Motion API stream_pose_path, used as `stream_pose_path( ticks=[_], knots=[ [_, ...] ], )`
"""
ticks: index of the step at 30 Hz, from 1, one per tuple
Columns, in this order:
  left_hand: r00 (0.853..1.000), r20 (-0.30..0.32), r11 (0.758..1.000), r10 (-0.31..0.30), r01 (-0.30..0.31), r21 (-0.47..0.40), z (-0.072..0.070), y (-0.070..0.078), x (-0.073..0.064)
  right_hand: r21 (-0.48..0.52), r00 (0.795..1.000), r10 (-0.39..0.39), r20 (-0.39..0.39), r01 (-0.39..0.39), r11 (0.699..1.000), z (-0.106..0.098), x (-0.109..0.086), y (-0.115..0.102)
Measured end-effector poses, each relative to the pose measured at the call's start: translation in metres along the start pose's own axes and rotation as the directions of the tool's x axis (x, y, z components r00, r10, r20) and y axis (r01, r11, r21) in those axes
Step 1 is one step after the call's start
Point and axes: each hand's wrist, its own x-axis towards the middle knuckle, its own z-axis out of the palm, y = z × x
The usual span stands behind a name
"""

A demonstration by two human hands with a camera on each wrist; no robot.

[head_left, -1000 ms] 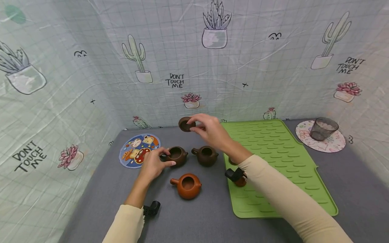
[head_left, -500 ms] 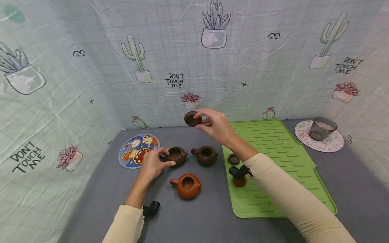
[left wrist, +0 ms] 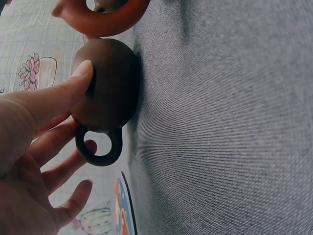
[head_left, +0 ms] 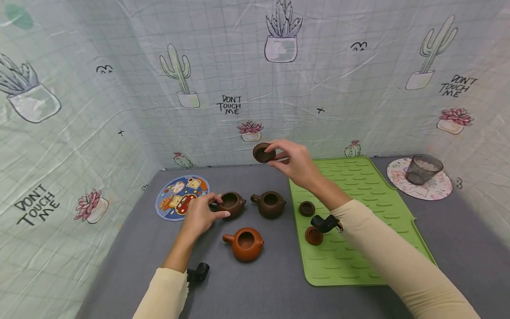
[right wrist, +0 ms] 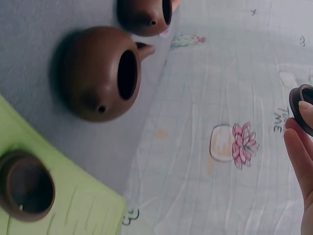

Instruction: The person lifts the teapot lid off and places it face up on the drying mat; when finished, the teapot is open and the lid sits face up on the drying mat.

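Note:
My left hand (head_left: 201,215) holds a dark brown teapot (head_left: 238,212) on the grey table by its body. In the left wrist view, the thumb presses one side of the body (left wrist: 113,88) and the other fingers spread near its ring handle (left wrist: 100,159). Raised above the back of the table, my right hand (head_left: 296,164) pinches a dark brown teapot lid (head_left: 261,153) by its edge, hollow side facing the head camera. A second dark brown teapot (head_left: 271,210), lidless, stands right of the held one. In front of them is an open orange-brown teapot (head_left: 248,252).
A green ridged mat (head_left: 358,266) lies at the right, bearing a dark brown lid (head_left: 307,208) and a reddish lid (head_left: 314,236) along its left side. A grey translucent cup (head_left: 424,169) stands on a floral coaster (head_left: 398,177). A blue cartoon coaster (head_left: 169,195) lies back left.
My right hand has carried the lid to the right and slightly up. The dark brown lid on the mat has come out from behind the right forearm. My left hand has stayed on the teapot.

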Motion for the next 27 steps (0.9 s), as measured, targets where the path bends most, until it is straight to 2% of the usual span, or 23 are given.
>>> stream_pose_path(
  ticks=[12,27],
  knots=[
    [1.0,-0.01,1.0,0.012,-0.012,0.006,0.001,0.001,0.0,-0.049,0.998,0.06,-0.003,-0.06,0.997,-0.021,-0.016,0.021],
    [1.0,-0.015,1.0,0.007,-0.007,0.005,0.001,0.0,-0.001,-0.089,0.995,0.099,-0.003,-0.099,0.991,-0.031,-0.026,0.034]
  ],
)
